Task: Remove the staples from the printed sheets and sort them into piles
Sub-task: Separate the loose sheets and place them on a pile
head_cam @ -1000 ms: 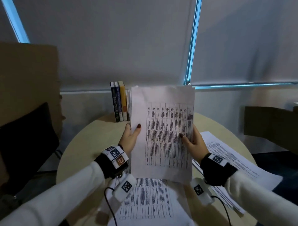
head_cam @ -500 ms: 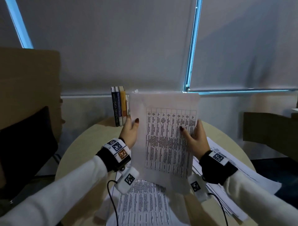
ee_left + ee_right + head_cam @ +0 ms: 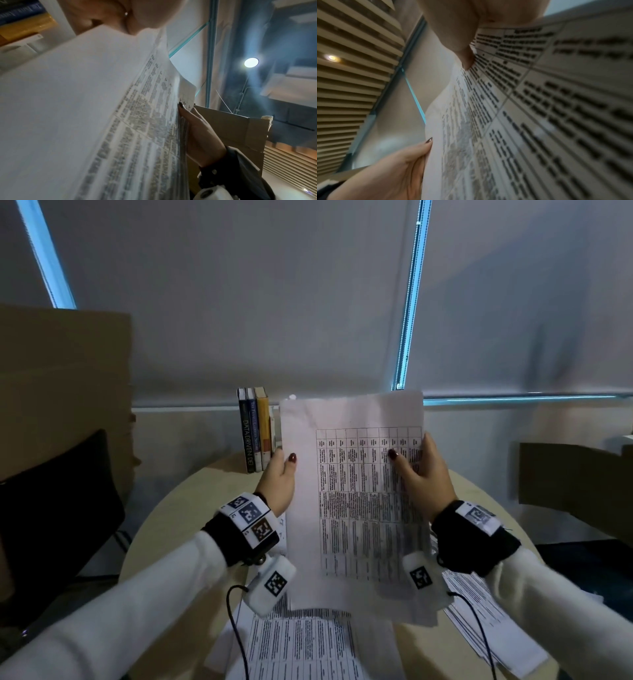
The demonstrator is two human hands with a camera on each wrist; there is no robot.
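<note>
Under my forearms lies the round beige table, and beyond my left hand, against the wall, a short row of upright books stands on its far edge. Between my two hands I hold up a bundle of white printed sheets with a black-lined text table, nearly upright and clear of the table top. Below my wrists, flat on the table, lies a loose pile of printed white pages, and under my right forearm a second spread of printed white pages fans out toward the table's edge. My left hand grips the bundle's left edge, thumb on the front face and fingers behind. My right hand clamps the right edge the same way, thumb pressed on the printed grid. From the left wrist view the right thumb sits against the sheets' edge.
</note>
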